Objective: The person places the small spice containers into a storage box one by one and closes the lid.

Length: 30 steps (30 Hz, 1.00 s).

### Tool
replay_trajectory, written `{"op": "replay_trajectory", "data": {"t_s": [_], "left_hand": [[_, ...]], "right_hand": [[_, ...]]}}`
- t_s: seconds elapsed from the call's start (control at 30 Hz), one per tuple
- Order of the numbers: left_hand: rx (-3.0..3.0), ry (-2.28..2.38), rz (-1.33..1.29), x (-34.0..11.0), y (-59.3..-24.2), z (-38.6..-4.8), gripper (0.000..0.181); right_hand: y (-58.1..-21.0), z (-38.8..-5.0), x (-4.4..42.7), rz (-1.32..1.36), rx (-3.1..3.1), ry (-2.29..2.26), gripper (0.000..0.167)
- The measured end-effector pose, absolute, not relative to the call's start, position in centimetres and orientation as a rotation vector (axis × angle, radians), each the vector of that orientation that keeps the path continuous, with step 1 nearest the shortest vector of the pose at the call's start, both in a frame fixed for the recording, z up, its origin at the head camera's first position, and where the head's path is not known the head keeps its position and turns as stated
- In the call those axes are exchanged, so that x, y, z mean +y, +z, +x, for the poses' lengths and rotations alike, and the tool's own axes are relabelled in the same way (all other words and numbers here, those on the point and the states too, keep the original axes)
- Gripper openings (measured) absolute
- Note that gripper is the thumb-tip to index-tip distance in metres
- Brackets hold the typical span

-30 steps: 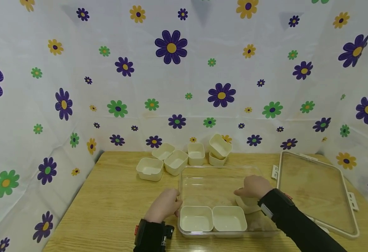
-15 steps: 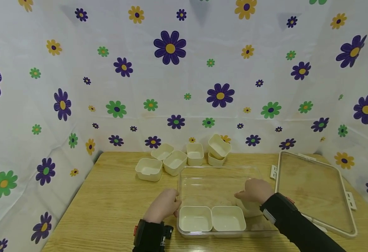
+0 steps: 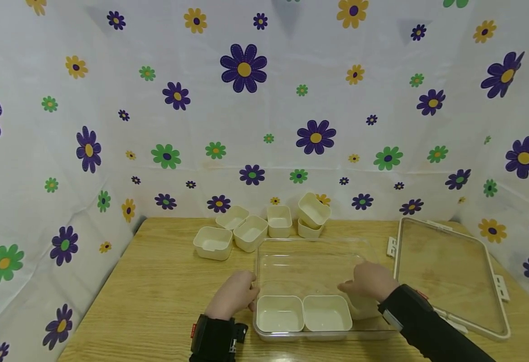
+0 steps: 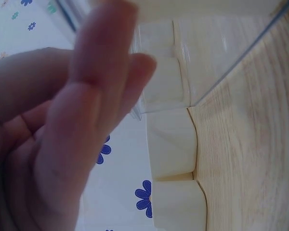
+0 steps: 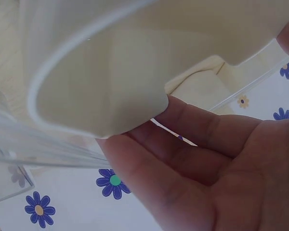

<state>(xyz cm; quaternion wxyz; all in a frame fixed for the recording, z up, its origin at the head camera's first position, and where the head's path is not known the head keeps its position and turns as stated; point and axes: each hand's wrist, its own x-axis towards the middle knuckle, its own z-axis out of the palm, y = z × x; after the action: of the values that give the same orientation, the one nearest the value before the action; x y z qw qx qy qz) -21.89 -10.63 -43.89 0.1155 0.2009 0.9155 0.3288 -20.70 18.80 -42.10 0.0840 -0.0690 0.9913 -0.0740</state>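
Note:
A clear plastic box [image 3: 310,259] stands on the table, with two cream bins side by side along its front: a left bin [image 3: 280,314] and a middle bin [image 3: 328,314]. My right hand [image 3: 373,281] grips a third cream bin [image 5: 135,72] by its rim, inside the box's right half. In the head view that bin is mostly hidden under the hand; in the right wrist view it looks tilted, its notched edge near my fingers. My left hand [image 3: 235,294] holds the box's left wall, with its fingers [image 4: 103,53] at the rim in the left wrist view.
Several more cream bins stand behind the box, among them a notched bin [image 3: 213,244] and a tilted bin [image 3: 314,208] resting on another. A clear lid [image 3: 445,276] with a cream frame and clips lies to the right. A flowered cloth [image 3: 264,100] hangs behind.
My right hand has moved slightly down and right with the cream bin, which now sits lower in the box beside the middle one. The left hand keeps its place.

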Motion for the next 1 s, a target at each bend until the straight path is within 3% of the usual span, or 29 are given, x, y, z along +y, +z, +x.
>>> {"op": "replay_trajectory", "data": {"t_s": [1.0], "left_hand": [[2.684, 0.945, 0.582, -10.6, -44.0, -21.9, 0.018]], "right_hand": [[-42.3, -19.3, 19.1, -0.225, 2.94, -0.177, 0.05]]}}
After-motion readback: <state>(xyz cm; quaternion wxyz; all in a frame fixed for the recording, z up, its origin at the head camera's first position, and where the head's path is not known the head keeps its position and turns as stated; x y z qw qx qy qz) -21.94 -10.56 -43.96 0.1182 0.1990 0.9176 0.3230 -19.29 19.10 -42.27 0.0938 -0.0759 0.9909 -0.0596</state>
